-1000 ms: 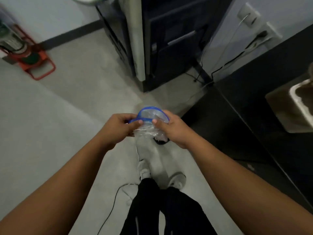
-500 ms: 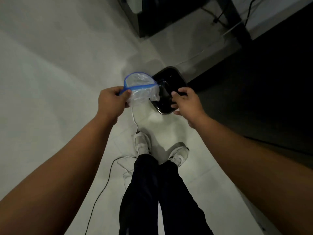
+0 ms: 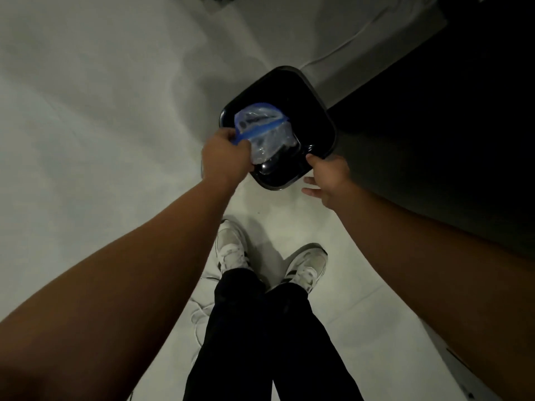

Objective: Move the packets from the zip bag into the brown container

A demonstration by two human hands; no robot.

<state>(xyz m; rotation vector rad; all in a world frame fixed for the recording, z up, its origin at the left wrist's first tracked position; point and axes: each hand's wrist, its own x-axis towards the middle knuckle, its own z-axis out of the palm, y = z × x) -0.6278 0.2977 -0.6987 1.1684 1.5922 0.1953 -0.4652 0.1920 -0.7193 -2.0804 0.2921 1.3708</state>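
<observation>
Zip bag [image 3: 265, 131] — over dark container [image 3: 315, 102]

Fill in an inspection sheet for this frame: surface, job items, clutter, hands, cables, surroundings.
Surface: pale floor, bare around the work spot.
Job items: clear zip bag with blue seal, held over the dark container on the floor; whether packets are inside either cannot be told.
Clutter: nothing seen.
Hands: left hand grips the bag's blue edge; right hand is open at the container's near rim.
Cables: white cable by the shoes; another cable behind the container.
Surroundings: dark furniture at right.
</observation>
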